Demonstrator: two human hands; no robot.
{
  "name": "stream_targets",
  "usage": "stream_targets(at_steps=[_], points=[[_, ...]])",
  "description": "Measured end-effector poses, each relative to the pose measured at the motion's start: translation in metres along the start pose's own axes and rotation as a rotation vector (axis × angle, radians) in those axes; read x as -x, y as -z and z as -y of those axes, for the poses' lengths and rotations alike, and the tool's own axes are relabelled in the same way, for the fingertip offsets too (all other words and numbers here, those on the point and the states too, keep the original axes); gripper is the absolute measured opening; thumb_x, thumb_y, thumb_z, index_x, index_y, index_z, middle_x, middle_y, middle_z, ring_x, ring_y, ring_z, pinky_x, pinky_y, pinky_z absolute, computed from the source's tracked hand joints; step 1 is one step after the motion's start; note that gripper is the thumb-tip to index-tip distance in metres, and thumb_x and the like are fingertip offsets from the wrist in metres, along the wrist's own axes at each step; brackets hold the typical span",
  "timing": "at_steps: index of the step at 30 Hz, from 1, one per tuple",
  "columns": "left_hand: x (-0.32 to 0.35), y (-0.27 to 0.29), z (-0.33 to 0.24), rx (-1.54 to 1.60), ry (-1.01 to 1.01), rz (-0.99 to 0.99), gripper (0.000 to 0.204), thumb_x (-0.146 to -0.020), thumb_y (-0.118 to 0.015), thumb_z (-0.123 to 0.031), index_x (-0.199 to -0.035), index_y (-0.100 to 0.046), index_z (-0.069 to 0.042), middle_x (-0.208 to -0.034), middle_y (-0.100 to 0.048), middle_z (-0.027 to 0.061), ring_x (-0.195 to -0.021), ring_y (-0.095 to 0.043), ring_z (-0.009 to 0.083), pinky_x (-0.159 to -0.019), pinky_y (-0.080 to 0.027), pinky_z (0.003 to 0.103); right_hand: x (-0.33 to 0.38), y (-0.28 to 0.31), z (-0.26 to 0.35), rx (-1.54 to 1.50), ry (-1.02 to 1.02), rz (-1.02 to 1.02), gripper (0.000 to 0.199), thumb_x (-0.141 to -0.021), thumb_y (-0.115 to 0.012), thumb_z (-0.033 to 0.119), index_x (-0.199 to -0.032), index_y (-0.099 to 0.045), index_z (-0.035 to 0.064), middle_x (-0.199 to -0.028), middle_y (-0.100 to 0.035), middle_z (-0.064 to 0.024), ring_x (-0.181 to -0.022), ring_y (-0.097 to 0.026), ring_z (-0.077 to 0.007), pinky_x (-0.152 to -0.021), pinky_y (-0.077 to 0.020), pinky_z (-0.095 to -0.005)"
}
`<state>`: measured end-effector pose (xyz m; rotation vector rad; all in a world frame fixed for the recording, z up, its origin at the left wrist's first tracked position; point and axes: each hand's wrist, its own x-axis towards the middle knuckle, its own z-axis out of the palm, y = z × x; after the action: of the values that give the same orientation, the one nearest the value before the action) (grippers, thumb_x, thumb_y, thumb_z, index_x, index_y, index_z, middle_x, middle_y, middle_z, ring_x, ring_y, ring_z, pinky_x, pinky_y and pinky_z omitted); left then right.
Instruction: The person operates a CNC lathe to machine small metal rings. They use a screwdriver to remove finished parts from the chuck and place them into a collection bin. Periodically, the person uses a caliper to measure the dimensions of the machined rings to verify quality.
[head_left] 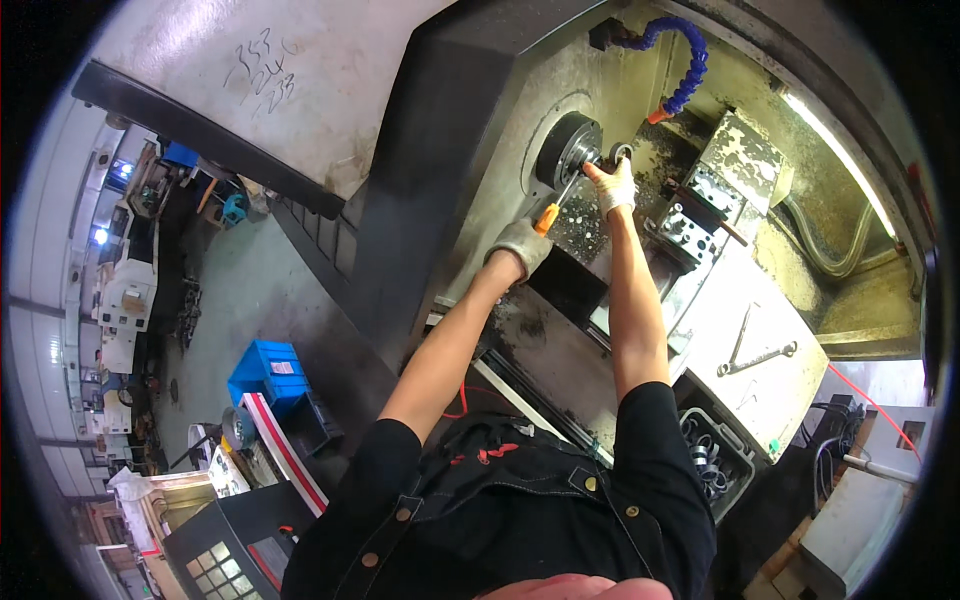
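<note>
My left hand (522,246), in a grey work glove, is closed around the orange handle of a screwdriver-like tool (547,219). Its thin metal shaft reaches up to the front of the dark round lathe chuck (562,148). Just right of the chuck, my right hand (612,187), in a pale glove with the thumb seemingly bare, is closed on a small metal ring (622,151). Part of that ring is hidden by my fingers. Whether the shaft's tip touches the chuck or a part held in it, I cannot tell.
A tool block (686,232) stands right of my right hand, below a blue coolant hose (690,75). Wrenches (757,358) lie on a pale metal cover. A grey bin (735,478) holds several metal rings. A blue crate (268,375) stands on the floor at left.
</note>
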<state>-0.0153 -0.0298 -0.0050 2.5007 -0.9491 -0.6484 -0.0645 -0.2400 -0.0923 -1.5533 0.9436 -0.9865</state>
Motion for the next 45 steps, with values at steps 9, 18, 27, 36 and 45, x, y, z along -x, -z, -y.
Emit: stream_targets(at_steps=[9,18,27,36,45], points=[[0.001,0.001,0.012,0.077,0.147,0.075,0.037,-0.068,-0.060,-0.025,-0.098,-0.060,-0.003,-0.094,-0.062,0.0206,-0.092,-0.058,0.0334,-0.078,-0.046,0.037,0.027,0.007,0.037,-0.139,0.008,0.056,0.046,-0.068,-0.063,0.014,-0.110,-0.046,0.0051,-0.090,-0.055,-0.0071,-0.078,-0.052,-0.0140,-0.074,-0.0470,-0.0327],[0.006,-0.025,0.019,0.150,-0.031,0.052,0.036,-0.069,-0.061,-0.022,-0.101,-0.059,-0.005,-0.093,-0.062,0.0173,-0.089,-0.059,0.0313,-0.078,-0.046,0.036,0.011,0.005,-0.003,-0.983,-0.569,0.083,0.027,-0.080,-0.056,0.041,-0.088,-0.054,0.0154,-0.080,-0.057,-0.0017,-0.073,-0.058,-0.0203,-0.059,-0.0490,-0.0349],[-0.003,-0.019,-0.030,-0.109,0.035,-0.009,0.032,-0.074,-0.054,-0.020,-0.101,-0.054,-0.002,-0.104,-0.057,0.0247,-0.101,-0.054,0.0368,-0.087,-0.043,0.042,0.037,0.013,-0.011,-0.326,-0.435,0.139,0.029,-0.084,-0.053,0.037,-0.089,-0.053,0.0082,-0.077,-0.053,-0.0036,-0.063,-0.050,-0.0131,-0.053,-0.0407,-0.0272],[-0.003,-0.026,-0.010,-0.079,0.033,-0.048,0.031,-0.072,-0.053,-0.021,-0.096,-0.055,-0.002,-0.098,-0.058,0.0242,-0.095,-0.054,0.0390,-0.082,-0.043,0.043,0.038,0.012,-0.009,-0.846,-0.467,0.080,0.019,-0.082,-0.062,0.022,-0.090,-0.054,0.0069,-0.072,-0.057,-0.0021,-0.061,-0.056,-0.0134,-0.048,-0.0441,-0.0251],[0.016,-0.005,-0.018,-0.145,0.041,0.013,0.033,-0.074,-0.051,-0.020,-0.101,-0.052,-0.002,-0.099,-0.058,0.0250,-0.095,-0.055,0.0392,-0.082,-0.044,0.043,0.028,0.006,-0.004,-0.933,-0.422,0.180,0.024,-0.079,-0.065,0.029,-0.096,-0.057,0.0146,-0.073,-0.060,0.0027,-0.059,-0.054,-0.0055,-0.043,-0.0337,-0.0196]])
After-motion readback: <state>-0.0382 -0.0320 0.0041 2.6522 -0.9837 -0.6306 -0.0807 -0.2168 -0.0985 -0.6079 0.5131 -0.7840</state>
